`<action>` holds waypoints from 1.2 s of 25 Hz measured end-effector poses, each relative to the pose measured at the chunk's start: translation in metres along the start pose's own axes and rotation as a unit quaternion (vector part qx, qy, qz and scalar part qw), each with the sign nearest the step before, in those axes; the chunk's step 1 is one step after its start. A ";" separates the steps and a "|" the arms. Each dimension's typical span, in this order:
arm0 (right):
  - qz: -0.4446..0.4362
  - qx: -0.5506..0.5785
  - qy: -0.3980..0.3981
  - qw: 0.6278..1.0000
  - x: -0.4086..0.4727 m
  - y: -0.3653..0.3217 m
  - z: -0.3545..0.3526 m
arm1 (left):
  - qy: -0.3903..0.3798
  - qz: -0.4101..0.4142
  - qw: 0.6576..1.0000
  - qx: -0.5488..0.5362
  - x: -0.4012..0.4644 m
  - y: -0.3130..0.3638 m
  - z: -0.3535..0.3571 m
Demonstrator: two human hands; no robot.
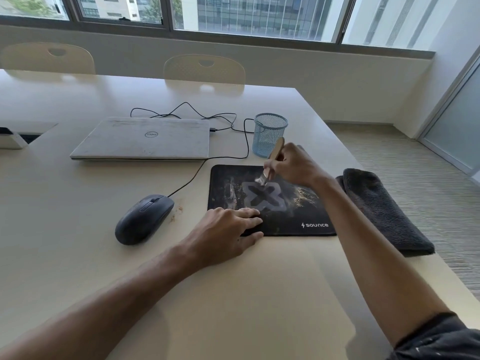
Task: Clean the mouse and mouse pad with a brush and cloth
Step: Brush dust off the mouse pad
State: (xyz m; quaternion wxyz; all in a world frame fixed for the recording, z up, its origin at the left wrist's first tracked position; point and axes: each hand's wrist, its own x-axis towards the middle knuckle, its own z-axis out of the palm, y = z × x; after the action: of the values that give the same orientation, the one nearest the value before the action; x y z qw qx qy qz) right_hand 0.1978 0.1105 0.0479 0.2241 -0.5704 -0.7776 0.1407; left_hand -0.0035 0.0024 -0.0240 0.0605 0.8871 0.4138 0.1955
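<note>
A black mouse pad (pixel 298 216) with a grey X logo lies on the table, streaked with dust and yellowish crumbs. My right hand (pixel 293 165) grips a small wooden-handled brush (pixel 272 158), whose bristles touch the pad's upper middle. My left hand (pixel 228 232) lies flat on the pad's near-left corner, fingers spread. A dark wired mouse (pixel 144 218) sits on the table left of the pad, apart from both hands. A folded dark grey cloth (pixel 384 211) lies at the table's right edge, right of the pad.
A closed silver laptop (pixel 141 139) lies behind the mouse, with the mouse cable (pixel 244 141) looping past it. A blue mesh pen cup (pixel 268 133) stands just behind the pad. Crumbs dot the table (pixel 259 294) beside the mouse. Two chairs stand on the far side.
</note>
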 end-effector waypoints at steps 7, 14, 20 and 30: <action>-0.028 -0.003 0.018 0.999 -0.009 -0.004 -0.004 | 0.003 0.005 1.000 -0.004 0.000 0.000 -0.001; -0.025 -0.012 -0.086 0.996 -0.021 -0.007 -0.020 | 0.009 0.006 1.000 -0.008 0.000 0.001 -0.001; -0.023 -0.027 -0.139 0.990 -0.034 -0.001 -0.023 | 0.011 0.007 1.000 -0.008 0.000 0.001 -0.001; -0.065 0.020 -0.062 0.996 -0.047 -0.017 -0.016 | 0.016 0.004 1.000 0.000 0.000 0.002 -0.002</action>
State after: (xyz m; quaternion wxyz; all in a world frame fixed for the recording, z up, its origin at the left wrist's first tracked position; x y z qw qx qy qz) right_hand 0.2034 0.0603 0.0613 0.1951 -0.5046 -0.8223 0.1765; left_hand -0.0024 0.0007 -0.0219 0.0530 0.8856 0.4108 0.2103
